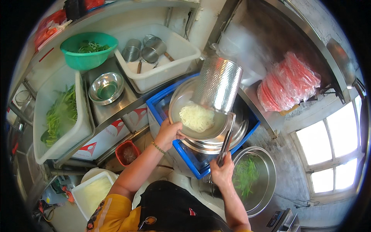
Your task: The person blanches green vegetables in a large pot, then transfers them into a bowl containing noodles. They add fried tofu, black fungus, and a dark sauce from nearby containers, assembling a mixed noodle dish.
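My left hand (pixel 170 132) grips the rim of a round metal bowl (pixel 179 95), with its thumb over the edge. A clump of pale noodles (pixel 197 118) lies in the bowl. My right hand (pixel 222 169) is closed on the handle of a perforated metal noodle strainer basket (pixel 219 83), which is tilted over the bowl with its mouth low beside the noodles. The inside of the basket is hidden. Under the bowl, stacked round metal lids or basins (pixel 242 136) rest on a blue-rimmed container (pixel 191 164).
A steel pot (pixel 268 185) with leafy greens stands at the right. White tubs (pixel 84 116) (pixel 174 68) hold greens and strainers; a green colander (pixel 87 59) and metal bowls (pixel 106 76) are nearby. Pink plastic-wrapped packages (pixel 287 84) lie upper right, and a red basket (pixel 127 152) sits lower left.
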Demonstrator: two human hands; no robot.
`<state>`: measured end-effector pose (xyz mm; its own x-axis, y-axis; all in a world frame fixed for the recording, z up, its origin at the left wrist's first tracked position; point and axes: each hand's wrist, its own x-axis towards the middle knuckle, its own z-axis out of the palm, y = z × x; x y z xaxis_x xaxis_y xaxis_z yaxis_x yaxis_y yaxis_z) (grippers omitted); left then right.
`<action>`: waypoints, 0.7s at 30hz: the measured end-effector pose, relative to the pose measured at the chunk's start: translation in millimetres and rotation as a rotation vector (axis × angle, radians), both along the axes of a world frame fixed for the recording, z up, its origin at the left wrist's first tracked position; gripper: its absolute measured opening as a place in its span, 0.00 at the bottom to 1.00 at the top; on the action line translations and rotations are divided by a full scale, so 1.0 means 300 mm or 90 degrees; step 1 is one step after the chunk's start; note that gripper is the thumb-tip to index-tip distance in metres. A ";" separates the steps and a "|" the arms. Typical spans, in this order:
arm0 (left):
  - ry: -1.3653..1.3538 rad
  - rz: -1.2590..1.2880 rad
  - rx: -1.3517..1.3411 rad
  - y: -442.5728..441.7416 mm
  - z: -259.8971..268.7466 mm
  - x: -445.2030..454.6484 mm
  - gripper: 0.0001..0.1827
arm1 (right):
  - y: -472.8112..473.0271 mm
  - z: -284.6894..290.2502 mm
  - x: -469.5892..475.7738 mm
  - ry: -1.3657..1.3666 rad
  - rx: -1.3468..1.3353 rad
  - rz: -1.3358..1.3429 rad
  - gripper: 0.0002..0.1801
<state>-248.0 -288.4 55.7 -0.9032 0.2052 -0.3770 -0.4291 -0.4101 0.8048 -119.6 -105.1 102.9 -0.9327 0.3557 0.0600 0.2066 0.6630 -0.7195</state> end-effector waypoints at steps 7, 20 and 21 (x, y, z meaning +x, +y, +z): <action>0.000 0.017 -0.014 -0.018 0.014 -0.026 0.20 | 0.016 -0.028 -0.080 0.013 -0.115 -0.005 0.09; -0.001 0.132 -0.008 -0.243 -0.140 0.040 0.22 | -0.139 0.189 -0.506 -0.135 -0.616 0.181 0.10; 0.002 0.140 -0.019 -0.268 -0.150 0.064 0.21 | -0.159 0.189 -0.572 -0.174 -0.603 0.204 0.11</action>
<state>-228.8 -368.7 10.6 -0.9260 -0.0083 -0.3775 -0.3296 -0.4703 0.8186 -291.3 -152.8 159.6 -0.9317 -0.1197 -0.3429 0.3547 -0.0971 -0.9299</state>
